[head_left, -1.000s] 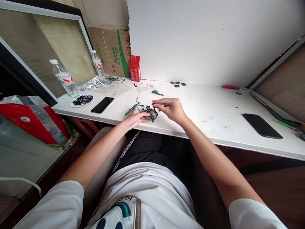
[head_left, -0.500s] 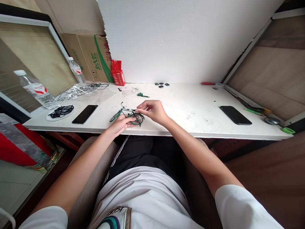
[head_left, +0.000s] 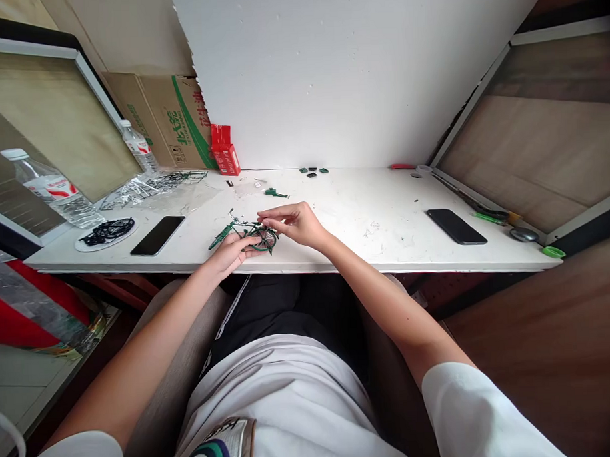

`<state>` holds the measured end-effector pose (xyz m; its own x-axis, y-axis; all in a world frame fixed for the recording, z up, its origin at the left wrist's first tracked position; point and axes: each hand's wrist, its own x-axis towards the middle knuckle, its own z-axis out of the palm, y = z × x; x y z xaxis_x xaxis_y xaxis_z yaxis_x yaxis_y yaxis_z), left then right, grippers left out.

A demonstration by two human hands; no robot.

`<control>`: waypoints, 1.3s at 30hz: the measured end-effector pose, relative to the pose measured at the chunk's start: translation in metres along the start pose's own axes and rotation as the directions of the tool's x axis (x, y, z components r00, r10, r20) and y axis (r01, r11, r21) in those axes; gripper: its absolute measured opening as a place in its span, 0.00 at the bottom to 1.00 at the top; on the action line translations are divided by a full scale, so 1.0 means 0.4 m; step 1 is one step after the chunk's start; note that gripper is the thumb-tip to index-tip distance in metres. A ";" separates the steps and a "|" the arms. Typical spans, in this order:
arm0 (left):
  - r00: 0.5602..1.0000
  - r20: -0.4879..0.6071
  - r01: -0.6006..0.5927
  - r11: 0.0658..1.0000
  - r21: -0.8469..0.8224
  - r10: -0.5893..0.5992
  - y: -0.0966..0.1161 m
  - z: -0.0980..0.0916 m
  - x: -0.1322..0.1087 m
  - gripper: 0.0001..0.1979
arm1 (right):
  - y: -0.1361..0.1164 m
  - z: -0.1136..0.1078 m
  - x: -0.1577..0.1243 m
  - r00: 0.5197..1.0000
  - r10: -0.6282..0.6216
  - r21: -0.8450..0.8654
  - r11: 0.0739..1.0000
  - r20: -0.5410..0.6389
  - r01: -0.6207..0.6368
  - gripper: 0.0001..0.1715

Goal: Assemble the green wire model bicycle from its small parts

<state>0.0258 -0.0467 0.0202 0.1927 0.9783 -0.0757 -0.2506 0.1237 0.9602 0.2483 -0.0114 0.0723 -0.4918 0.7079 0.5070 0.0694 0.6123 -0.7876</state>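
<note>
A small green and black model bicycle [head_left: 238, 232] is held just above the front edge of the white table, with its handlebar to the left. My left hand [head_left: 234, 252] is closed around the lower part of its frame, the thumb lying across near the rear wheel [head_left: 265, 240]. From the right, my right hand [head_left: 297, 225] reaches in with thumb and forefinger at the saddle area, over the rear wheel. Its fingertips pinch there and cover whatever small part lies between them. Behind the hands, a green plastic piece [head_left: 276, 193] lies on the table.
Two phones [head_left: 158, 235] [head_left: 455, 226] lie to either side. At left are a plate of black parts [head_left: 108, 232], water bottles [head_left: 58, 190], part frames [head_left: 176, 179] and a red box [head_left: 225, 151]. Small dark pieces [head_left: 312, 175] lie by the back board; a spoon [head_left: 524, 234] is far right.
The camera view has shifted slightly to the right. The bicycle's front wheel appears more edge-on, and my right fingers sit a little more spread at the saddle. Both hands stay on the bicycle.
</note>
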 end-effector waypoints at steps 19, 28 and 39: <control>0.999 0.035 -0.008 1.000 0.015 0.008 0.003 0.008 -0.004 0.16 | 0.028 -0.004 0.008 0.999 0.022 0.067 0.998 -0.032 -0.020 0.31; 1.000 0.026 -0.008 1.000 -0.002 0.008 -0.005 0.001 0.005 0.16 | 0.029 0.013 0.007 0.997 0.031 0.071 0.997 -0.073 -0.026 0.31; 0.999 0.007 -0.033 0.998 -0.044 0.034 -0.002 0.003 0.003 0.13 | 0.033 0.015 0.005 0.990 -0.101 -0.057 0.994 -0.103 0.096 0.29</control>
<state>0.0274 -0.0457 0.0197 0.1909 0.9807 -0.0415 -0.2984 0.0982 0.9494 0.2431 -0.0039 0.0609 -0.4041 0.6749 0.6175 0.0712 0.6962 -0.7143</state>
